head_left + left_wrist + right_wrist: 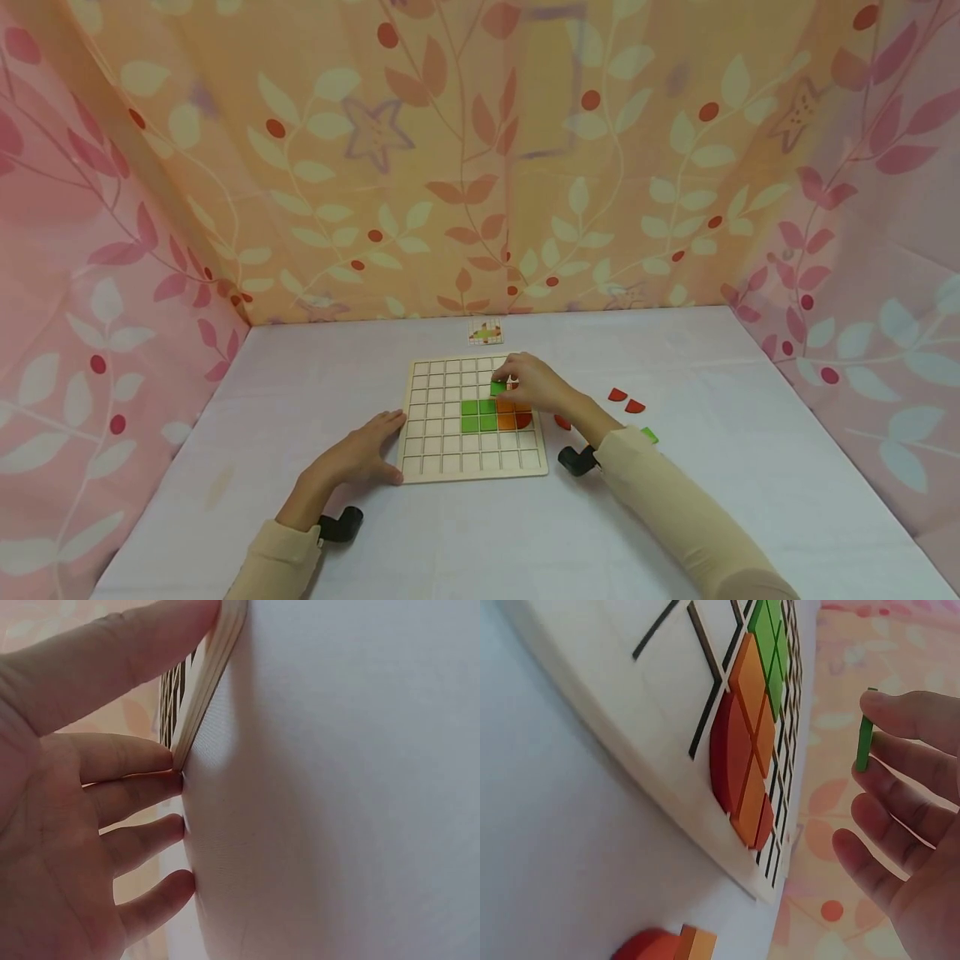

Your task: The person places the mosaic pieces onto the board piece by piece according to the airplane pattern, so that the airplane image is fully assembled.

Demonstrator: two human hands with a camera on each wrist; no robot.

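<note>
Between thumb and fingertips my right hand [534, 385] pinches a green square tile [865, 741], held above the wooden grid board [435, 462]. Green tiles [478, 416] fill a small block of grid cells. Orange tiles [748, 675] sit beside them, with red rounded pieces [731, 754] along their edge; my right hand partly covers this area in the head view. My left hand [360, 450] rests at the board's left side, its thumb [112, 656] and fingertips touching the edge, fingers mostly straight.
A small pattern card [486, 332] lies behind the board. Right of it are two red quarter-round pieces [635, 406], a green piece [649, 434] by the right sleeve, and a red piece [562, 422] near an orange tile [696, 943]. Patterned curtains [480, 167] enclose the table.
</note>
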